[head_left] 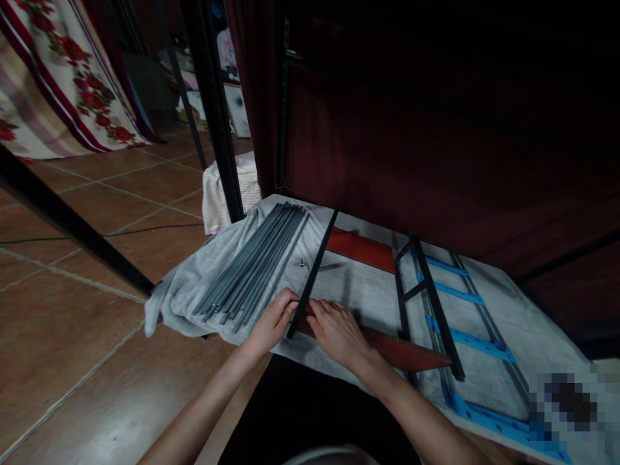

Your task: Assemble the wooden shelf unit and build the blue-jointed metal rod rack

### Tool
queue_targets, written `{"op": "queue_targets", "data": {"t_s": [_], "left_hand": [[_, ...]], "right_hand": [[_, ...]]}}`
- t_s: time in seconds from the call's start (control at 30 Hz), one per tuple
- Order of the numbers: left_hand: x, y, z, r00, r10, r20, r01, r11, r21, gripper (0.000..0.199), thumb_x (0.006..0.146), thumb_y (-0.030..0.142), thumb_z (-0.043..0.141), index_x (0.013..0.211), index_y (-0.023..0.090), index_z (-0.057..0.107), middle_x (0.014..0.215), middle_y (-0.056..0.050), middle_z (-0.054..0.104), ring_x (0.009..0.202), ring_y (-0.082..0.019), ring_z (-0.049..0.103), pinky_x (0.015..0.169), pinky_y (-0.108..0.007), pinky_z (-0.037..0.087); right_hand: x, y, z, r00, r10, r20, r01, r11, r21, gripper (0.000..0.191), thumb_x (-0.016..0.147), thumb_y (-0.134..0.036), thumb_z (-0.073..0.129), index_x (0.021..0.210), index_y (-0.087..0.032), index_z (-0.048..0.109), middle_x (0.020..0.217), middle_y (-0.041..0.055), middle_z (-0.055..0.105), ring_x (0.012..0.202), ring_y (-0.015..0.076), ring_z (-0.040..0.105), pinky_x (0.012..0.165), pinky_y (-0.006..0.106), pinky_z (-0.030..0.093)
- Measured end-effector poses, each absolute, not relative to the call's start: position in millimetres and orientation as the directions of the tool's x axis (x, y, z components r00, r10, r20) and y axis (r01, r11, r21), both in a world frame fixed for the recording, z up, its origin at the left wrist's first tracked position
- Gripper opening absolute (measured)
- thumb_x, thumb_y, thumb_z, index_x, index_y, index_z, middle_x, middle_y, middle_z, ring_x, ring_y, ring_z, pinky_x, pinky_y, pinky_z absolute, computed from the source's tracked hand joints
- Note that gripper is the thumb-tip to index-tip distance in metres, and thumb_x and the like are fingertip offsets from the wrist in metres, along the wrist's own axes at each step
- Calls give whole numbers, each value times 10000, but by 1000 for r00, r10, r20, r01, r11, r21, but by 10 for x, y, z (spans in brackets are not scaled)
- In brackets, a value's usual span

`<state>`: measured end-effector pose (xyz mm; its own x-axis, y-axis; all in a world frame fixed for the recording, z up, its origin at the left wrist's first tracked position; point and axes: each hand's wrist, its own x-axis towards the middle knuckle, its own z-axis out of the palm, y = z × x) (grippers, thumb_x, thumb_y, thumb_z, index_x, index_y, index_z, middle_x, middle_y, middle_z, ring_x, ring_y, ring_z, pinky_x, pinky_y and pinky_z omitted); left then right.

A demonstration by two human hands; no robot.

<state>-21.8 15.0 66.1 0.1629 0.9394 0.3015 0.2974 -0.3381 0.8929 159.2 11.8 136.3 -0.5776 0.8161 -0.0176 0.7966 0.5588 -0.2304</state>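
A narrow black metal bar point(317, 261) stretches across the grey cloth in front of me. My left hand point(275, 320) is closed at its near end, with the fingertips partly hidden. Just right of the bar, my right hand point(336, 328) curls its fingers over the end of a reddish-brown board point(404, 349). The board's far end meets a black metal frame point(438, 307). A second red-brown board point(363, 248) lies farther back beside the bar. On the cloth left of the bar sits a small metal piece point(302, 263), too small to name.
Many grey rods point(256, 261) lie side by side at the left of the cloth-covered table point(372, 294). Blue slotted strips point(477, 342) with dark rods are on the right. Black uprights point(216, 110) stand at the left, and a dark red curtain point(368, 148) hangs behind.
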Motion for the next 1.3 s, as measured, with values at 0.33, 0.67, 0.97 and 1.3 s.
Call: {"op": "queue_targets", "data": {"t_s": [0.33, 0.67, 0.97, 1.3], "left_hand": [[-189, 183, 733, 158, 972, 176, 306, -218, 927, 300, 973, 444, 393, 776, 224, 441, 725, 35, 421, 707, -147, 456, 695, -274, 386], [-167, 140, 661, 106, 970, 216, 315, -239, 918, 300, 986, 455, 360, 830, 224, 469, 771, 16, 456, 753, -162, 484, 731, -287, 384], [-138, 168, 829, 54, 997, 49, 535, -70, 842, 331, 963, 496, 348, 797, 244, 484, 666, 7, 512, 671, -204, 549, 656, -306, 342], [-129, 175, 575, 98, 934, 344, 456, -349, 819, 341, 985, 427, 309, 749, 229, 458, 752, -27, 506, 775, -202, 489, 758, -345, 398]], "right_hand": [[1576, 148, 1371, -586, 809, -46, 795, 562, -229, 286, 1016, -221, 358, 1191, -169, 578, 1143, 101, 696, 1035, 225, 656, 944, 364, 453], [1610, 137, 1375, -574, 819, -14, 804, 559, -202, 290, 1016, -242, 381, 1228, -171, 565, 1142, 95, 690, 1063, 218, 637, 984, 366, 421], [1607, 133, 1378, -563, 825, -46, 814, 544, -203, 271, 1029, -220, 329, 1084, -183, 591, 1071, 80, 692, 999, 214, 648, 925, 353, 435], [1609, 151, 1390, -578, 814, -57, 802, 553, -227, 264, 1024, -213, 336, 1078, -173, 592, 1063, 76, 685, 997, 222, 640, 922, 360, 442]]}}
